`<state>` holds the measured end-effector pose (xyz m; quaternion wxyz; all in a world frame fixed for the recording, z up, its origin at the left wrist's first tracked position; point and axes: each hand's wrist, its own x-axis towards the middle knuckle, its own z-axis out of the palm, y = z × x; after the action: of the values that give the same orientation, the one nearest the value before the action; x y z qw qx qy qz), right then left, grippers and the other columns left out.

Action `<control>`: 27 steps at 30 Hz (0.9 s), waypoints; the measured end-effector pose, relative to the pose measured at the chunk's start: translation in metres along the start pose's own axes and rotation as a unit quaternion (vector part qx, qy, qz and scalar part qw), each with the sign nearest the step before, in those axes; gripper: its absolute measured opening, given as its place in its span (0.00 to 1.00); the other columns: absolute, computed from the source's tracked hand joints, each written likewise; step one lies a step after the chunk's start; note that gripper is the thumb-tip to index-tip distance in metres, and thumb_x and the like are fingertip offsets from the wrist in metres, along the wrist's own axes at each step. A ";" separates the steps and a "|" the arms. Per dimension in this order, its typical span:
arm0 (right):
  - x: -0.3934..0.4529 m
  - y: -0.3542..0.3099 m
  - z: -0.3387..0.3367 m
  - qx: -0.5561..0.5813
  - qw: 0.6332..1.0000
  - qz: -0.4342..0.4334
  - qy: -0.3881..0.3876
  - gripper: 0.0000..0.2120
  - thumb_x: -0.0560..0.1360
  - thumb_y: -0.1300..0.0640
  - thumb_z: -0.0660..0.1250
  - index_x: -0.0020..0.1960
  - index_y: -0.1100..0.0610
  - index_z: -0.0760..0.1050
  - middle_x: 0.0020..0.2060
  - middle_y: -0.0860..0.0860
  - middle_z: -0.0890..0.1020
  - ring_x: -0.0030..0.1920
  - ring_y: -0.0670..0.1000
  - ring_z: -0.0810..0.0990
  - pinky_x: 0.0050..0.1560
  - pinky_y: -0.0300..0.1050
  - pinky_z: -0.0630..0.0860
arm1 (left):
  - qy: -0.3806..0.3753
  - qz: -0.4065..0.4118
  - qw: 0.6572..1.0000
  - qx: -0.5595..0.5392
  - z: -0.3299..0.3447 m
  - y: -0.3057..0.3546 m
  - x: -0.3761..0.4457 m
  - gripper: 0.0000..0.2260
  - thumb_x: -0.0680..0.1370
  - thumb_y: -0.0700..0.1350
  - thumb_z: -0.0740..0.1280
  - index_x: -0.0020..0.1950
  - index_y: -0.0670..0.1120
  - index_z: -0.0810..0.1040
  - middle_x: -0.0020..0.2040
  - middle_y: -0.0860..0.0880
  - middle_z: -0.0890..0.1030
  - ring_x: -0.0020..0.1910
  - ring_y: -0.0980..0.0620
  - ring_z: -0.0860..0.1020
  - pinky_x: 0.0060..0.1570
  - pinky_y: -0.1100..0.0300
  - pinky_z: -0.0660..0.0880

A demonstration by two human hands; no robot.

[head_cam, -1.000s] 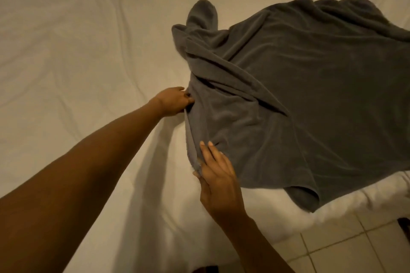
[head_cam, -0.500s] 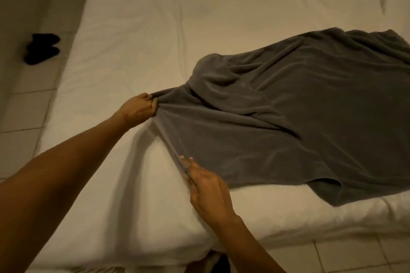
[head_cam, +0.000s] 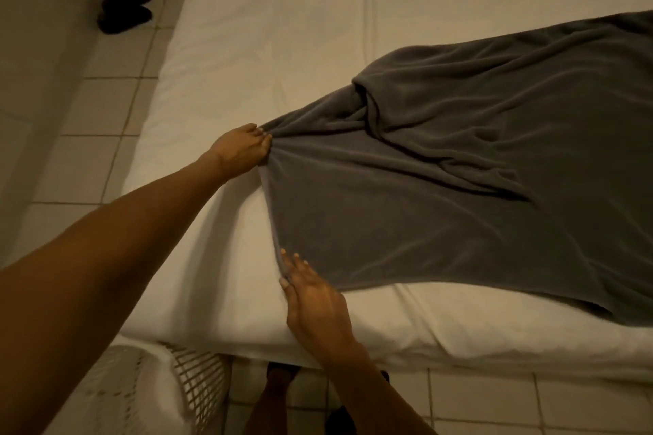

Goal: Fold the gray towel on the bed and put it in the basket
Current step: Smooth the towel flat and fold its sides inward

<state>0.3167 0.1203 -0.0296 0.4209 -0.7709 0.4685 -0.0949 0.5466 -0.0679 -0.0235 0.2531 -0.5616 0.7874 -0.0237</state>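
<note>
- The gray towel [head_cam: 459, 194] lies rumpled across the bed [head_cam: 282, 28], unfolded, one short edge toward me.
- My left hand [head_cam: 243, 150] grips a bunched corner of that edge.
- My right hand [head_cam: 311, 297] pinches the near corner, fingers fairly straight.
- I judge this the spreading step; next I need to pull the edge taut and flatten the wrinkles before folding.
- The basket [head_cam: 198, 385] waits by my feet.
</note>
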 end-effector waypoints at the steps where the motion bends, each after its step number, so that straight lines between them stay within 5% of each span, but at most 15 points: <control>1: 0.005 -0.005 0.004 0.003 1.000 0.002 -0.003 0.23 0.82 0.53 0.51 0.76 0.50 0.53 0.74 0.52 0.61 0.74 0.51 0.59 0.71 0.43 0.58 | 0.006 0.002 1.000 0.004 0.004 -0.008 -0.005 0.19 0.80 0.46 0.59 0.69 0.38 0.66 0.65 0.39 0.75 0.63 0.41 0.72 0.66 0.52 0.70; 6: 0.016 -0.003 0.030 -0.063 0.996 0.038 -0.043 0.26 0.79 0.58 0.60 0.75 0.53 0.57 0.72 0.55 0.65 0.71 0.54 0.66 0.67 0.46 0.65 | 0.000 0.016 0.999 -0.045 0.016 -0.024 -0.025 0.18 0.82 0.47 0.53 0.70 0.40 0.67 0.67 0.40 0.72 0.67 0.41 0.69 0.68 0.52 0.67; 8: 0.015 0.003 0.037 -0.097 0.994 0.056 -0.020 0.29 0.70 0.57 0.71 0.69 0.54 0.69 0.63 0.57 0.76 0.60 0.55 0.78 0.56 0.46 0.76 | 0.030 0.043 0.998 -0.047 0.020 -0.021 -0.028 0.19 0.80 0.44 0.60 0.69 0.37 0.67 0.65 0.36 0.74 0.64 0.39 0.72 0.65 0.51 0.69; 10: 0.017 0.006 0.043 -0.112 0.992 0.066 -0.009 0.25 0.69 0.49 0.69 0.66 0.52 0.73 0.60 0.56 0.79 0.56 0.55 0.81 0.50 0.47 0.78 | 0.054 0.087 0.995 -0.018 0.027 -0.020 -0.026 0.22 0.70 0.39 0.74 0.61 0.34 0.76 0.54 0.34 0.81 0.52 0.38 0.80 0.53 0.52 0.78; 12: 0.023 0.002 0.047 -0.133 0.989 0.067 -0.021 0.28 0.72 0.38 0.58 0.67 0.51 0.71 0.63 0.56 0.77 0.60 0.56 0.78 0.57 0.51 0.75 | 0.053 0.107 0.993 0.009 0.035 -0.024 -0.022 0.23 0.68 0.37 0.75 0.61 0.33 0.76 0.55 0.34 0.81 0.52 0.38 0.81 0.54 0.50 0.77; 15: 0.039 -0.014 0.048 -0.118 0.990 0.081 -0.003 0.39 0.72 0.28 0.46 0.70 0.54 0.67 0.68 0.55 0.71 0.68 0.55 0.70 0.67 0.53 0.64 | 0.068 0.118 0.990 0.043 0.051 -0.026 -0.015 0.22 0.79 0.39 0.61 0.72 0.37 0.63 0.70 0.36 0.68 0.70 0.40 0.67 0.72 0.48 0.57; 18: 0.066 -0.030 0.047 -0.069 0.990 0.120 -0.006 0.36 0.75 0.34 0.50 0.75 0.55 0.56 0.75 0.53 0.60 0.74 0.52 0.57 0.72 0.48 0.52 | 0.064 0.132 0.987 0.063 0.055 -0.029 -0.010 0.22 0.81 0.42 0.56 0.75 0.40 0.57 0.75 0.39 0.61 0.75 0.43 0.58 0.74 0.50 0.46; 21: 0.095 -0.038 0.048 -0.072 0.986 0.152 0.004 0.34 0.78 0.42 0.54 0.77 0.56 0.47 0.76 0.54 0.52 0.75 0.53 0.50 0.73 0.48 0.48 | 0.088 0.152 0.984 0.026 0.054 -0.036 -0.009 0.22 0.80 0.40 0.60 0.73 0.41 0.62 0.73 0.39 0.65 0.73 0.43 0.62 0.74 0.48 0.49; 27: 0.150 -0.052 0.044 -0.134 0.971 0.199 0.019 0.36 0.79 0.47 0.54 0.75 0.60 0.37 0.76 0.58 0.45 0.75 0.57 0.45 0.74 0.51 0.46 | 0.217 0.231 0.948 -0.025 0.050 -0.049 -0.001 0.21 0.67 0.36 0.75 0.59 0.38 0.78 0.54 0.40 0.83 0.54 0.41 0.81 0.63 0.42 0.69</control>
<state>0.4552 0.0358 -0.0562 0.3155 -0.7098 0.6286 0.0393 0.6109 -0.0725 -0.0509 0.0609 -0.3516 0.9319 -0.0658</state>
